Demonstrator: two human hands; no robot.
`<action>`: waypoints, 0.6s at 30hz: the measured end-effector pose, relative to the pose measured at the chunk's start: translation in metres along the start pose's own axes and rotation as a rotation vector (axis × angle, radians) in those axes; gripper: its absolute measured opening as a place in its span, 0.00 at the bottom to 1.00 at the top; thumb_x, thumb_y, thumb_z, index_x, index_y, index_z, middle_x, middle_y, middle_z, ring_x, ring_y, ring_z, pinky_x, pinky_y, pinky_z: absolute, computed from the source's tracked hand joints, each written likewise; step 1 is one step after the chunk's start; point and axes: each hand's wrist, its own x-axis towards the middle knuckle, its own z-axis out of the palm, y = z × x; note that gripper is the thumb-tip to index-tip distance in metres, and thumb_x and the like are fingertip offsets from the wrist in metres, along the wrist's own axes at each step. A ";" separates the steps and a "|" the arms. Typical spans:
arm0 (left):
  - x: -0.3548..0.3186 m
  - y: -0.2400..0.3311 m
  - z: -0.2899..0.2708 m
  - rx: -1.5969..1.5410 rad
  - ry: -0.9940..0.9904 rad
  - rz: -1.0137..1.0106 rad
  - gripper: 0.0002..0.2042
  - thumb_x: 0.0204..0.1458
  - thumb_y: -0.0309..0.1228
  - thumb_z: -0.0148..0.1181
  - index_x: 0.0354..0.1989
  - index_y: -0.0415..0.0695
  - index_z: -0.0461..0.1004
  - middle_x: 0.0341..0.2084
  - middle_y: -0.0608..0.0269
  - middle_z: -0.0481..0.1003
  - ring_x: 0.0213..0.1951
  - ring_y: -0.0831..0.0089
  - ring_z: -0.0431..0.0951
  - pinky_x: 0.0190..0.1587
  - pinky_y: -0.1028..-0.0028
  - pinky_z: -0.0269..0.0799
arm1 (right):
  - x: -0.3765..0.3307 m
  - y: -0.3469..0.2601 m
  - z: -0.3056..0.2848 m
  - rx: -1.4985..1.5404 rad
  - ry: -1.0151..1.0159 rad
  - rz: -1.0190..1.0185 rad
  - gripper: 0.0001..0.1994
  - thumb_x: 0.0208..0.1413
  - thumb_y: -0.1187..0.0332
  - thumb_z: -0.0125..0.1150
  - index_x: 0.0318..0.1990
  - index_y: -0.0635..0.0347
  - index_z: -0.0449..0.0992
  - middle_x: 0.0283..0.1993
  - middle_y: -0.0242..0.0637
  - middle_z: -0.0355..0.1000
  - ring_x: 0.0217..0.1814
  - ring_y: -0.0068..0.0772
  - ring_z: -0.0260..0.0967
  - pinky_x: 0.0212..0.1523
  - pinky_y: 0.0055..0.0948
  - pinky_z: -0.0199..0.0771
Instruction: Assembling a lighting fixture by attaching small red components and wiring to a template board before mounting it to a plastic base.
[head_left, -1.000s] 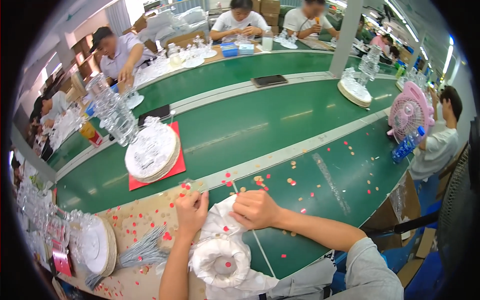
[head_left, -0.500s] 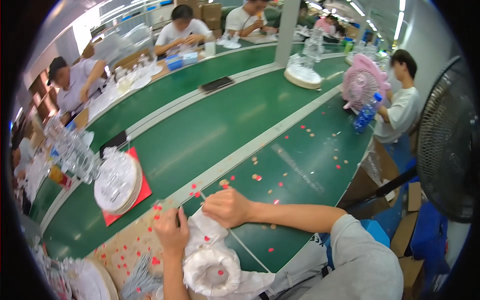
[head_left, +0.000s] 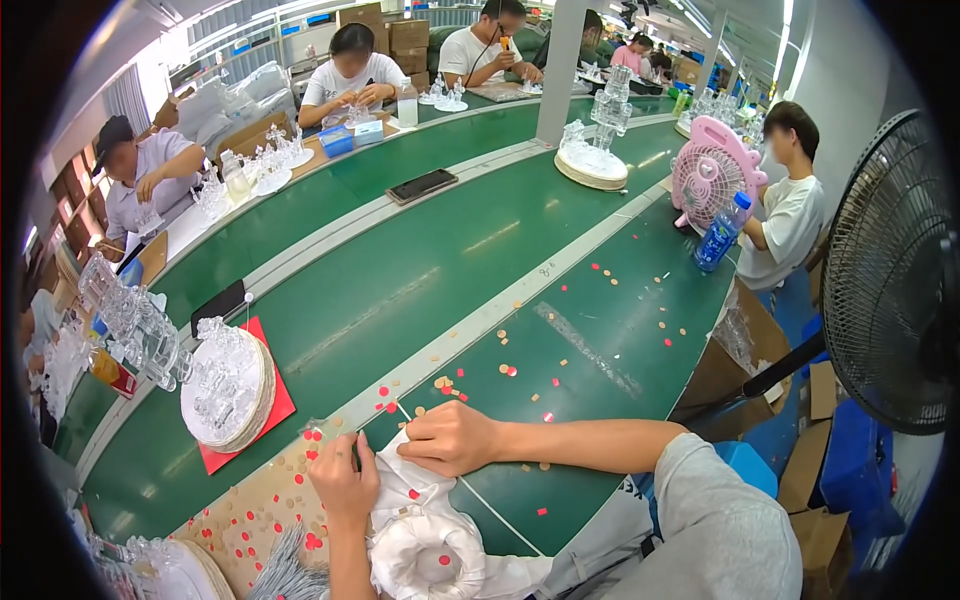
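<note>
A white cloth (head_left: 405,478) lies in front of me, with a bunched, ring-shaped white fabric piece (head_left: 428,556) at its near end. One red dot sits inside the ring. My right hand (head_left: 450,438) is closed, pinching the cloth's far edge. At the cloth's left side is my left hand (head_left: 343,475), its fingers curled and the thumb raised; what is between its fingers is hidden. Small red and tan dots (head_left: 250,516) are scattered over the brown board (head_left: 222,498) under my left forearm. A bundle of grey strands (head_left: 285,570) lies beside that forearm.
A stack of round white discs (head_left: 262,405) topped with clear ornaments stands on a red sheet (head_left: 282,400). A pink fan (head_left: 708,170) and a blue-capped bottle (head_left: 722,238) are at the right. A black fan (head_left: 885,270) stands close. Several people work around the green table (head_left: 400,290).
The view has shifted slightly. Both hands stay at the cloth in nearly the same pose, and the ring-shaped piece sits slightly lower in the picture.
</note>
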 end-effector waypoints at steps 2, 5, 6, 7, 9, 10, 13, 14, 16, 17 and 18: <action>0.002 0.003 0.001 -0.007 -0.010 -0.011 0.04 0.53 0.20 0.63 0.28 0.38 0.74 0.14 0.61 0.68 0.14 0.70 0.66 0.20 0.69 0.58 | -0.002 0.002 -0.003 -0.009 -0.029 0.004 0.05 0.49 0.71 0.66 0.28 0.58 0.75 0.24 0.31 0.61 0.19 0.34 0.63 0.20 0.33 0.63; 0.003 0.005 0.005 -0.020 -0.012 -0.030 0.04 0.52 0.20 0.63 0.27 0.38 0.74 0.14 0.61 0.68 0.13 0.70 0.65 0.20 0.69 0.58 | -0.003 0.003 -0.007 -0.021 -0.025 0.007 0.05 0.49 0.71 0.67 0.27 0.57 0.75 0.24 0.31 0.60 0.18 0.34 0.62 0.20 0.33 0.63; 0.003 0.004 0.006 -0.024 -0.005 -0.037 0.04 0.53 0.20 0.63 0.27 0.38 0.74 0.14 0.61 0.68 0.13 0.70 0.65 0.19 0.69 0.58 | -0.002 0.004 -0.006 -0.018 -0.027 0.007 0.05 0.49 0.71 0.67 0.27 0.57 0.75 0.24 0.31 0.60 0.18 0.34 0.62 0.20 0.33 0.63; 0.002 0.001 0.007 -0.020 -0.007 -0.043 0.04 0.53 0.20 0.63 0.27 0.38 0.74 0.14 0.61 0.68 0.13 0.70 0.65 0.19 0.69 0.58 | -0.002 0.005 -0.006 -0.008 -0.043 0.012 0.06 0.48 0.71 0.68 0.26 0.57 0.75 0.24 0.32 0.61 0.19 0.34 0.63 0.20 0.34 0.64; -0.005 -0.009 -0.006 0.028 -0.003 -0.035 0.04 0.52 0.21 0.64 0.27 0.39 0.75 0.14 0.60 0.69 0.14 0.68 0.67 0.20 0.68 0.59 | 0.006 0.000 0.002 0.050 -0.061 -0.004 0.08 0.48 0.70 0.69 0.24 0.57 0.74 0.24 0.32 0.61 0.19 0.35 0.64 0.20 0.35 0.64; -0.009 -0.011 -0.014 0.035 -0.016 -0.020 0.04 0.52 0.22 0.64 0.27 0.39 0.75 0.15 0.58 0.71 0.16 0.65 0.69 0.21 0.66 0.61 | 0.009 -0.005 0.002 0.040 -0.021 0.010 0.09 0.47 0.69 0.71 0.24 0.57 0.74 0.24 0.33 0.62 0.19 0.35 0.64 0.20 0.35 0.65; 0.003 -0.006 0.002 0.010 -0.004 0.028 0.04 0.50 0.24 0.65 0.27 0.40 0.75 0.19 0.54 0.75 0.21 0.57 0.76 0.24 0.62 0.68 | 0.035 0.024 0.005 0.009 -0.044 0.018 0.07 0.44 0.69 0.71 0.27 0.57 0.76 0.26 0.35 0.67 0.22 0.39 0.66 0.23 0.38 0.67; 0.004 -0.006 0.005 0.015 -0.003 0.018 0.04 0.50 0.24 0.65 0.27 0.40 0.75 0.19 0.53 0.76 0.22 0.56 0.77 0.25 0.61 0.70 | 0.059 0.041 0.015 -0.067 -0.112 -0.030 0.07 0.43 0.72 0.66 0.32 0.58 0.77 0.29 0.40 0.70 0.27 0.44 0.69 0.26 0.40 0.71; 0.003 -0.003 0.003 0.003 -0.016 -0.011 0.04 0.49 0.24 0.66 0.27 0.40 0.75 0.21 0.53 0.76 0.23 0.55 0.78 0.27 0.61 0.72 | 0.109 0.087 0.051 -0.164 -0.201 -0.007 0.14 0.44 0.73 0.62 0.42 0.59 0.77 0.41 0.45 0.72 0.43 0.51 0.71 0.41 0.45 0.73; 0.003 -0.003 -0.001 0.005 -0.019 -0.028 0.05 0.49 0.24 0.66 0.28 0.40 0.75 0.21 0.53 0.76 0.24 0.56 0.78 0.27 0.61 0.72 | 0.132 0.117 0.079 -0.161 -0.241 0.096 0.17 0.49 0.72 0.60 0.48 0.56 0.77 0.53 0.47 0.70 0.51 0.51 0.69 0.48 0.48 0.73; 0.003 -0.004 -0.001 0.024 -0.008 -0.014 0.05 0.50 0.25 0.65 0.27 0.41 0.74 0.21 0.56 0.75 0.24 0.58 0.77 0.26 0.62 0.72 | 0.151 0.146 0.110 -0.230 -0.245 0.177 0.18 0.52 0.71 0.59 0.52 0.53 0.77 0.59 0.47 0.67 0.56 0.52 0.68 0.52 0.48 0.73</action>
